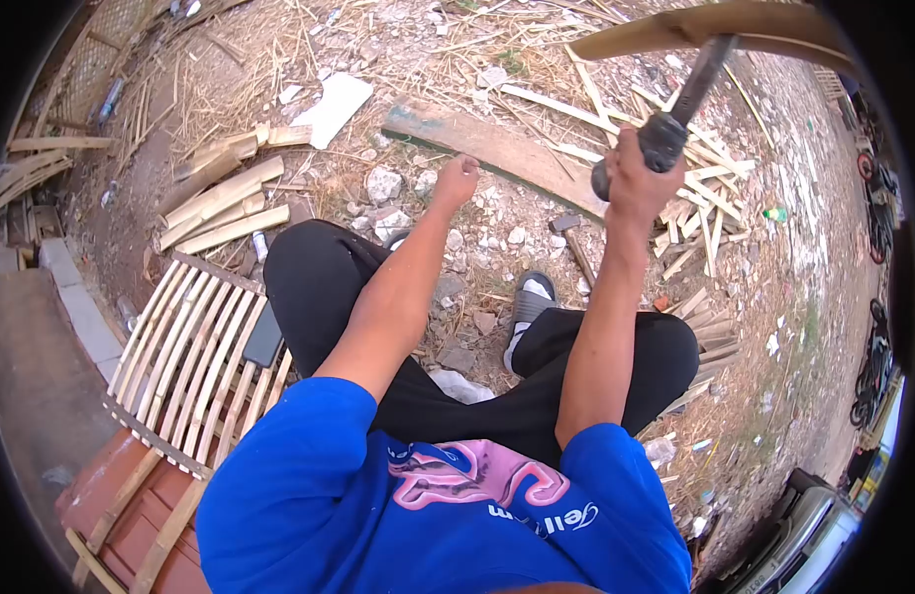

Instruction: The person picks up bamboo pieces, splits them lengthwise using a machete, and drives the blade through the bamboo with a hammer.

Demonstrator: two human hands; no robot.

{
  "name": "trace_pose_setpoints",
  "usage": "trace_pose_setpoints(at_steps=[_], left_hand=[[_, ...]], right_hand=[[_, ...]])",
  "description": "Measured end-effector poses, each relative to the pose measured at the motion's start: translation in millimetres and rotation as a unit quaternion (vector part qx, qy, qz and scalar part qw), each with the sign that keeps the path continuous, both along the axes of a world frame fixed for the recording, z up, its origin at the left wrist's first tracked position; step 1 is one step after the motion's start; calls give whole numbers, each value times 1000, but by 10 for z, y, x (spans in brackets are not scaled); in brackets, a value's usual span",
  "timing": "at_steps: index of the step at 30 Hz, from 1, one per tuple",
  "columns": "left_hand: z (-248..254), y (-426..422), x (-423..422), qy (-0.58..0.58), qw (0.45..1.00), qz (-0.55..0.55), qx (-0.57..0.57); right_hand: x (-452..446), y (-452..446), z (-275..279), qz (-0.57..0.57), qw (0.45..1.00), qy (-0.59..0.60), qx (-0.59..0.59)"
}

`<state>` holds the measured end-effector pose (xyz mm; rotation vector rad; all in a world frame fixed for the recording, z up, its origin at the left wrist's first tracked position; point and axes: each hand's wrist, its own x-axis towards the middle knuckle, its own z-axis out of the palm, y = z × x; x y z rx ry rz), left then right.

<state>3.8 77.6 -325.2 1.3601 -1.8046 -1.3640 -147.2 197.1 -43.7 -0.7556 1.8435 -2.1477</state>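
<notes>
From here I see the person's right hand (641, 183) wrapped firmly round the black handle of a knife (697, 84), raised over the plank's right end, its dark blade meeting a bamboo piece (665, 30) above. The left hand (457, 180), curled into a loose fist, is at the near edge of the wooden plank (507, 150) on the ground. A hammer (580, 255) lies by that edge, toward the right end; split bamboo strips (710, 203) litter the ground beyond.
</notes>
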Motion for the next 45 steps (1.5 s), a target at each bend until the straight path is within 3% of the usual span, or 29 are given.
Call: trace_pose_setpoints(at_steps=[2,3,4,5,6,12,16,19,20,23,25,26,27,28,29,32,33,34,37,41,43,45], left_hand=[[31,20,12,-19,999,-18,-36],[35,10,46,-13,1000,-8,-19],[47,30,35,-4,1000,-3,-2],[104,34,0,9,1000,-2,11],[208,68,-3,-1,1000,14,3],[184,51,-83,8,1000,12,0],[75,-68,-103,28,998,25,44],[132,-18,-91,15,999,21,45],[84,-24,-98,4,1000,10,25],[58,23,-76,-19,1000,11,17],[85,23,-37,-24,999,19,28],[117,43,-10,-25,999,19,34],[158,34,-19,-21,999,16,35],[151,32,-31,-14,998,29,47],[122,80,-104,-2,998,26,50],[81,-58,-135,25,998,59,-1],[103,122,-79,32,997,70,28],[206,115,-70,46,995,81,44],[480,-66,-177,110,990,93,3],[1677,-245,-470,267,952,97,-116],[2033,-419,-658,296,915,57,-269],[2425,-506,-739,323,910,-87,-244]], right_hand=[[13,101,6,53,997,-35,-52],[-4,93,-376,23,999,-18,-38],[37,145,-829,-4,998,-45,43],[52,244,-1360,-18,975,-13,222],[-13,380,-1914,20,952,16,305],[-122,295,-1669,21,960,-34,276],[-132,169,-1365,8,985,-47,168],[-23,35,-365,16,994,-70,81],[-57,14,-169,14,999,-25,44],[-64,34,123,40,996,-51,-62],[-103,62,-294,39,998,-42,-28],[-4,99,-697,9,994,-90,65],[-146,177,-1655,-22,976,-55,210],[57,389,-1841,17,920,-33,389],[-16,592,-2517,47,939,-31,340],[9,498,-2732,43,938,-46,340],[-73,500,-2543,35,913,-65,402],[-44,459,-2210,58,908,-69,408],[13,473,-2232,58,917,-3,395],[233,635,-2420,48,947,90,304],[178,694,-2427,85,938,35,335],[130,709,-2418,96,942,37,320]])
